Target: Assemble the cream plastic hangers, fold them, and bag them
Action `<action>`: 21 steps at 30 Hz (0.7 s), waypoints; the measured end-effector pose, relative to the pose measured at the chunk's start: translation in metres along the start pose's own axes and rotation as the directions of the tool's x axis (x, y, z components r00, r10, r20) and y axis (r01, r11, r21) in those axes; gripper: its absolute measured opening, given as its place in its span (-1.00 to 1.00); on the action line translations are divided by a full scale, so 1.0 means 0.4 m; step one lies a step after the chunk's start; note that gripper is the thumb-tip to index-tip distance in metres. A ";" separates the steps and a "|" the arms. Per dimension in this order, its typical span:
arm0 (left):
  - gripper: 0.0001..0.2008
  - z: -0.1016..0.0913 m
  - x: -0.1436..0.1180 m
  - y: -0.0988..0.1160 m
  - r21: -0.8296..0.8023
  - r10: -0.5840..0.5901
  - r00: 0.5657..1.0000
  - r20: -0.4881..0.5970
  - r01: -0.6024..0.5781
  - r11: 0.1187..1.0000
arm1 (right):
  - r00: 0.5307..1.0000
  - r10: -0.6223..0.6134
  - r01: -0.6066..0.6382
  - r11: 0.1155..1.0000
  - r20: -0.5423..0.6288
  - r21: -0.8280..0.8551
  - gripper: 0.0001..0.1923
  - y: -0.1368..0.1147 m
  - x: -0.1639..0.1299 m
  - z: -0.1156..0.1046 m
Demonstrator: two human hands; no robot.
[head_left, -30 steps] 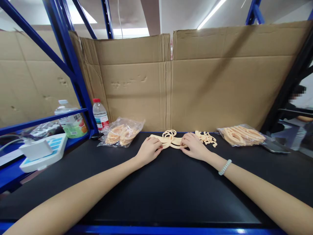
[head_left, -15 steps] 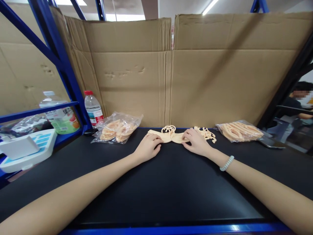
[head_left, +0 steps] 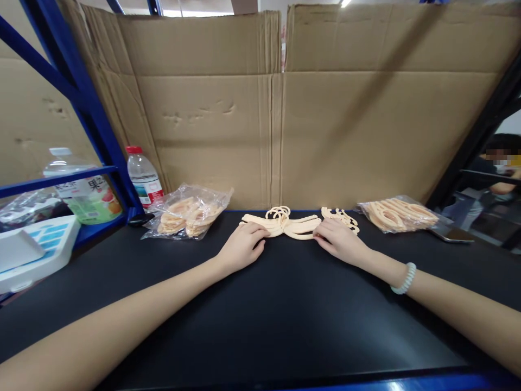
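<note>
A stack of beige clothes hangers (head_left: 284,224) lies on the black tabletop, their curved hooks pointing away from me and fanned out. My left hand (head_left: 243,243) is closed over the left ends of the hangers, hiding part of them. At the other side my right hand (head_left: 338,239) pinches the right end of the nearest hanger, whose arm sits apart from the rest with a dark gap between. Behind my right hand lies a loose heap of beige hanger hooks (head_left: 341,217), partly covered by the fingers.
Clear bags of beige hangers lie left (head_left: 188,214) and right (head_left: 396,213), a phone (head_left: 453,235) by the right one. Bottles (head_left: 144,179) and a white-and-blue plastic case (head_left: 44,250) are at left. Cardboard (head_left: 211,119) walls the back. A person sits far right.
My right hand has moved right along the hangers, and the nearest hanger's right arm has come away from the others. My left hand stays on the left ends. The view has shifted slightly.
</note>
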State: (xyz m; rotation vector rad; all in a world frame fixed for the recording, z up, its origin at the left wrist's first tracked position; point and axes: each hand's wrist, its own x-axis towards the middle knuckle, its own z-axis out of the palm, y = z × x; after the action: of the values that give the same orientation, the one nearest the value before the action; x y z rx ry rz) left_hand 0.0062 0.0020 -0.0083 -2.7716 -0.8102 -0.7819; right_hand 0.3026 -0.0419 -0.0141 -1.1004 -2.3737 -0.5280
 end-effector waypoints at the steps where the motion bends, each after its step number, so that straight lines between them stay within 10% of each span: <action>1: -0.75 0.001 0.000 0.000 -0.005 -0.003 1.000 -0.003 0.003 1.000 | 1.000 0.005 -0.006 1.000 -0.019 -0.027 -0.79 0.014 -0.010 -0.005; 13: -0.75 -0.004 0.004 0.001 -0.004 -0.024 0.999 -0.021 0.024 1.000 | 0.956 0.276 -0.284 0.957 -0.102 -0.067 -0.76 0.258 -0.111 -0.025; 21: -0.74 -0.013 0.006 0.013 0.020 -0.050 0.998 0.036 0.050 0.999 | 0.972 0.234 -0.234 0.972 0.018 -0.006 -0.64 0.241 -0.113 -0.007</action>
State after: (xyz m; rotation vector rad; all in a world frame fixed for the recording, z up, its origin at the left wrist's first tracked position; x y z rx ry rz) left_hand 0.0085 -0.0028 -0.0026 -2.7666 -0.8921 -0.7298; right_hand 0.4044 -0.0123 -0.0229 -1.3694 -2.2185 -0.4407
